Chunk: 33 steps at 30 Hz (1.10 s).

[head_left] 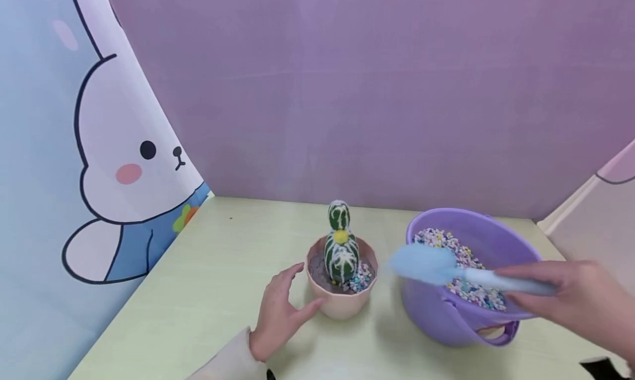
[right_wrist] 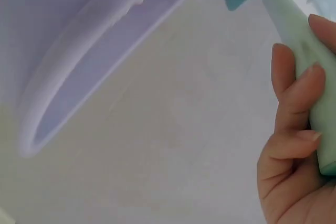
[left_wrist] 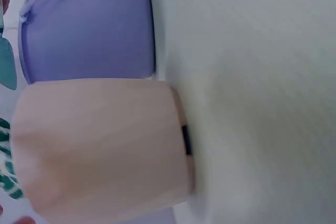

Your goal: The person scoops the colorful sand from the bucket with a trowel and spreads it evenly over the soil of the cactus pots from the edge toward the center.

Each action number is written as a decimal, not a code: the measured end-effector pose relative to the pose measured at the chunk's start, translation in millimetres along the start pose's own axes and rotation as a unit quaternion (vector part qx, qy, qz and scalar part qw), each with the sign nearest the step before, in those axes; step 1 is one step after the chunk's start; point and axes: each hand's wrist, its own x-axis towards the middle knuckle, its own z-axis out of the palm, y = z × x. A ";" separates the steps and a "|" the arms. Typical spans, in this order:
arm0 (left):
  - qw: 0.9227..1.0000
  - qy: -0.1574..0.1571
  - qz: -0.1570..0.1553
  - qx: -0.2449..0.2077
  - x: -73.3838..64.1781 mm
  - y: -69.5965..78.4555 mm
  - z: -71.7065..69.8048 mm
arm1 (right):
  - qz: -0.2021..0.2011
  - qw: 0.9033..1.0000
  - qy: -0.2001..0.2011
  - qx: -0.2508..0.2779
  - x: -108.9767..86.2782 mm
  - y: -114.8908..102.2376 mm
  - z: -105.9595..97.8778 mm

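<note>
My right hand (head_left: 585, 292) grips the pale handle of a small blue toy shovel (head_left: 426, 263), its blade in the gap between bucket and pot. In the right wrist view, curled fingers (right_wrist: 302, 95) wrap that handle. A pink flowerpot (head_left: 342, 305) stands upright on the table, holding a green toy cactus (head_left: 342, 258) with a yellow flower. Grey soil (head_left: 319, 272) fills the pot, and colored pebbles (head_left: 361, 278) lie on its right side. Beside the pot's left side is my left hand (head_left: 280, 314), fingers spread and relaxed, thumb tip right at the wall.
A purple bucket (head_left: 426, 314) partly filled with pastel pebbles (head_left: 476, 297) stands right of the pot, its handle hanging down in front. Behind the pale green tabletop (head_left: 198, 286) rises a purple backdrop (head_left: 347, 93). On the left hangs a blue cloth with a rabbit print (head_left: 129, 115).
</note>
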 end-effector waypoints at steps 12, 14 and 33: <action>0.982 0.000 0.179 -0.065 -0.6 36.7 8.9 | -0.015 0.993 0.078 0.090 -26.4 56.5 -19.8; 0.977 -0.007 0.200 -0.077 3.5 46.3 14.4 | -0.025 0.994 0.076 0.077 -26.3 60.3 -20.6; 0.979 -0.122 0.104 -0.123 47.5 117.3 63.8 | -0.047 0.995 0.051 -0.065 -19.6 77.3 -31.6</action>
